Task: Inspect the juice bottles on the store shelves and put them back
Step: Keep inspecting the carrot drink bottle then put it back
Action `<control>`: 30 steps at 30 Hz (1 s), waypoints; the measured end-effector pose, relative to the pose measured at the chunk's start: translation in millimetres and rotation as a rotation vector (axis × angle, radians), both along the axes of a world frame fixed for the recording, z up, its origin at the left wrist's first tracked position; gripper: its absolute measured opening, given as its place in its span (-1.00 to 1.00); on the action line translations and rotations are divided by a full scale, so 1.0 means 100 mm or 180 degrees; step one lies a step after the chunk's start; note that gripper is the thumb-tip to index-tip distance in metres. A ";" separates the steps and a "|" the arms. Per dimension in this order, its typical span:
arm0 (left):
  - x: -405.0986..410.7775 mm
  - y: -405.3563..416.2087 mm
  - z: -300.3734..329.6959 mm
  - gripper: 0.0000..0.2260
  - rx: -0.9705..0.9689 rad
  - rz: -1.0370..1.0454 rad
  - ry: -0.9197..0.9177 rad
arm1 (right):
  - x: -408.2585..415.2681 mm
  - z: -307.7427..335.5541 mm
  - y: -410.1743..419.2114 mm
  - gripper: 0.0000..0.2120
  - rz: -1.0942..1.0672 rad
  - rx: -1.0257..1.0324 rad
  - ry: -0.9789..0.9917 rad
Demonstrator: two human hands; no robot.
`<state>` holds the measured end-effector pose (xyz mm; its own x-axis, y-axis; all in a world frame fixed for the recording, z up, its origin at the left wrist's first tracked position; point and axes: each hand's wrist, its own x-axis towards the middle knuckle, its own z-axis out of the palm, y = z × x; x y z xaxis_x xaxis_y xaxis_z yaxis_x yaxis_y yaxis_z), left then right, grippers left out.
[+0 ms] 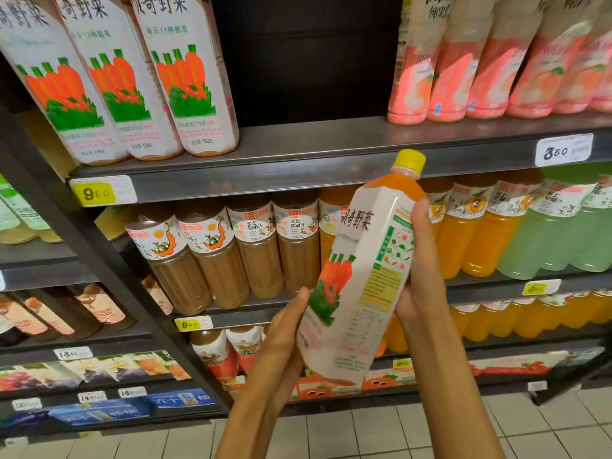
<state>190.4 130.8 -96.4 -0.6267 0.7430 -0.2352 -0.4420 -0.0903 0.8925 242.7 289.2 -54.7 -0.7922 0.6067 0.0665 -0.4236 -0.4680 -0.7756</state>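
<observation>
Right hand (pixel 420 263) wraps carrot juice bottle (pixel 357 276) mid-body, left hand (pixel 288 329) cups base; I hold it tilted, cap up-right, below empty shelf gap (pixel 308 61) (return slot, I judge).

You've got a dark metal top shelf (pixel 314 140) with three carrot juice bottles (pixel 145 77) standing left, a gap in the middle, pink bottles (pixel 463 71) right, and the shelf below (pixel 496 283) packed with brown bottles (pixel 231 256), orange bottles (pixel 470 240) and pale green bottles (pixel 546 240).
</observation>
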 end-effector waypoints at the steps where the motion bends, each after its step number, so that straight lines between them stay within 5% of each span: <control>1: 0.01 0.00 -0.02 -0.53 0.0016 -0.0104 -0.0128 | 0.01 0.00 0.01 -0.60 0.0080 -0.0011 0.0148; 5: 0.03 0.02 -0.06 -0.38 0.0351 -0.0611 -0.0431 | 0.01 0.03 0.01 -0.61 0.0285 0.0010 0.0301; 13: -0.09 0.10 0.14 -0.52 0.0111 0.0154 0.0861 | -0.04 0.25 0.07 -0.42 -0.0133 0.0739 -0.0291; 15: -0.07 0.08 0.13 -0.39 0.0077 0.0116 0.0967 | -0.05 0.20 0.03 -0.42 -0.0233 0.0579 -0.0356; 17: -0.04 0.08 0.08 -0.31 0.0102 0.0090 0.0782 | -0.05 0.16 0.02 -0.38 -0.0304 0.0462 -0.0474; 22: 0.00 0.18 -0.06 -0.65 0.0201 0.0107 -0.0254 | 0.03 0.12 0.07 -0.35 -0.0249 0.0558 -0.0397; 30: -0.09 0.26 -0.19 -0.39 0.0467 -0.0649 -0.0287 | 0.12 0.18 0.01 -0.01 0.0072 0.1066 -0.0342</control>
